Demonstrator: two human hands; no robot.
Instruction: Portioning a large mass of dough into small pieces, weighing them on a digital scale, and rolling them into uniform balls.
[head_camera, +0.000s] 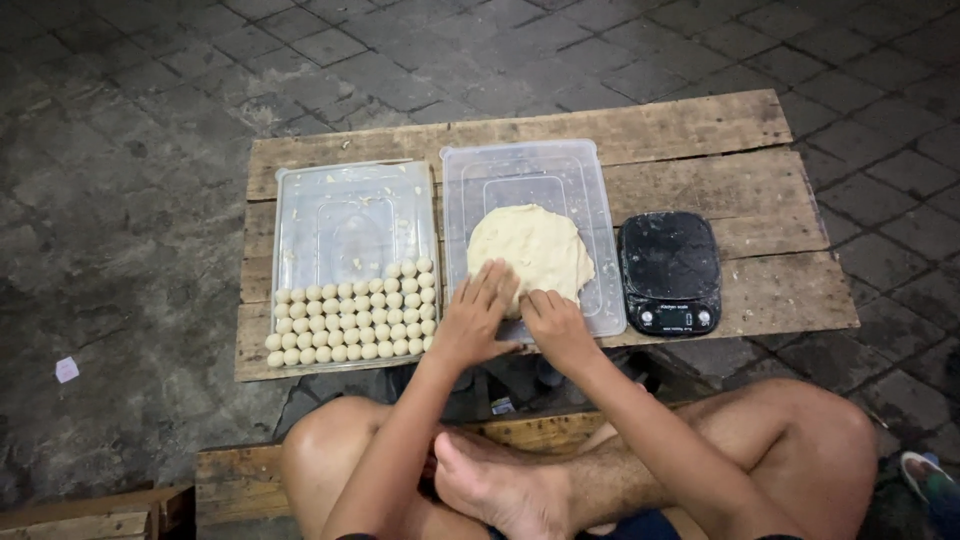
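Rows of small dough balls (350, 322) fill the left tray's (300, 190) near end; a large dough mass (530, 245) remains on the right tray (590, 180), both hands (478, 322) (556, 328) seemingly pinching its edge

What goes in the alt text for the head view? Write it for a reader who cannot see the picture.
Seen from above, a seated person's left hand and right hand press the near edge of a pale dough mound on a clear plastic tray. Another tray holds rows of small dough balls; a black scale sits right, all on a wooden pallet.
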